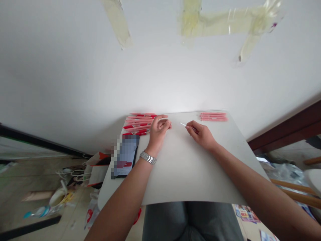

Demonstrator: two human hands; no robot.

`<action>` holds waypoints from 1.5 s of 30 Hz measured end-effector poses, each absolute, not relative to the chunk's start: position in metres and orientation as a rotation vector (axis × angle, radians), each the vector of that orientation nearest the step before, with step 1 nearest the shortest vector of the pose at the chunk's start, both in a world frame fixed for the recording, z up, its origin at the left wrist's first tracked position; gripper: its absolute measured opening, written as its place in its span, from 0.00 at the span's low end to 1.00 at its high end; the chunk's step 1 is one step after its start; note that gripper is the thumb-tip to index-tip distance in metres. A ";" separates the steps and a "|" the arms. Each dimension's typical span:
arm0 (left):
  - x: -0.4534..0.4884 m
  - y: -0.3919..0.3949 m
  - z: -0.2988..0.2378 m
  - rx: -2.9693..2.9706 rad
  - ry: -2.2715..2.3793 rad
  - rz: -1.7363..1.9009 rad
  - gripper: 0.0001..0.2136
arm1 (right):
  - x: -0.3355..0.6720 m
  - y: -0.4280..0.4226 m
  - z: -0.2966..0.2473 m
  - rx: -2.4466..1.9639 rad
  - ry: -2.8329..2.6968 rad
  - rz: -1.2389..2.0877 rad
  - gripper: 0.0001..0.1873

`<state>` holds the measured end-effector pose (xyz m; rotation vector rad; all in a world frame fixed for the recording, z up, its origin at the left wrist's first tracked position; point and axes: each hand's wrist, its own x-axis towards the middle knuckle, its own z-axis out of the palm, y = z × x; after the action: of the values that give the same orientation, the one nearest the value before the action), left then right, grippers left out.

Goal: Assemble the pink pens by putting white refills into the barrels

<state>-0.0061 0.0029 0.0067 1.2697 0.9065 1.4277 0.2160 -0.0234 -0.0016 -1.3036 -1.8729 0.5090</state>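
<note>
Over the middle of the white table point(175, 174), my right hand point(199, 134) pinches a thin, white-tipped stick point(183, 124) that looks like a pen refill. Its tip points left, toward my other hand, and the rest is hidden by my fingers. My left hand point(160, 129) has its thumb and fingers curled together; whatever it holds, if anything, is too small to make out. The two hands are apart. Just left of my left hand lies a row of pink and red pens point(137, 124). Several pink pens point(213, 116) lie side by side at the back right.
A tablet or large phone point(125, 157), partly blurred out, lies at the table's left edge. Behind the table rises a white wall point(160, 73) with yellowed tape. Bags and cables point(92, 170) sit on the floor at left. Wooden bars point(296, 190) stand at right.
</note>
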 end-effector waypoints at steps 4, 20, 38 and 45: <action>-0.013 0.008 0.006 1.376 1.011 1.486 0.14 | 0.217 -0.023 -0.002 -1.298 -1.861 0.514 0.17; -0.030 0.005 0.009 2.024 1.638 1.326 0.07 | 0.216 -0.025 0.002 -1.325 -1.842 0.536 0.16; -0.035 0.004 0.013 2.153 1.835 1.053 0.03 | 0.215 -0.027 0.005 -1.335 -1.838 0.554 0.14; -0.036 0.004 0.011 2.145 1.816 1.098 0.03 | 0.216 -0.026 0.003 -1.337 -1.845 0.554 0.14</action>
<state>-0.0363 0.0043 0.0111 2.1453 1.8164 1.0978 0.2156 -0.0263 0.0027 -1.3368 -1.8445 0.5541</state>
